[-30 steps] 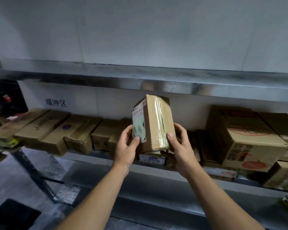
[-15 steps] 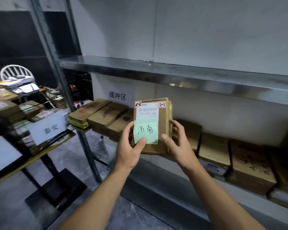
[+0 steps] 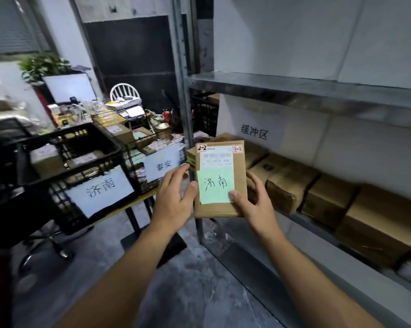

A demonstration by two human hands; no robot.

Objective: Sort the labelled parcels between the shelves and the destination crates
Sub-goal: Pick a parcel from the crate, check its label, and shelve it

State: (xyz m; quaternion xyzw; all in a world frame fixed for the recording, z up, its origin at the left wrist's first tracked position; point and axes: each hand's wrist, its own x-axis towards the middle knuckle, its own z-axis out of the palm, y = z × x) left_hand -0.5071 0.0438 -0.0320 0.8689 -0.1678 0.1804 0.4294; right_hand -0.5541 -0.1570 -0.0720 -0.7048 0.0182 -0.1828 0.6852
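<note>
Here the parcel (image 3: 219, 204) was held upright in front of the shelf (image 3: 294, 87), between both hands. The right hand (image 3: 256, 204) gripped its right edge, thumb on the green note (image 3: 215, 185), fingers curled behind. The left hand (image 3: 173, 200) pinched the left edge more loosely. The note read 济南, matching the sign (image 3: 100, 188) on the near crate (image 3: 81, 168). That loose left grip could let the parcel slip on the carry, or it could land in the 泰安 crate (image 3: 134, 166) just beside
</note>
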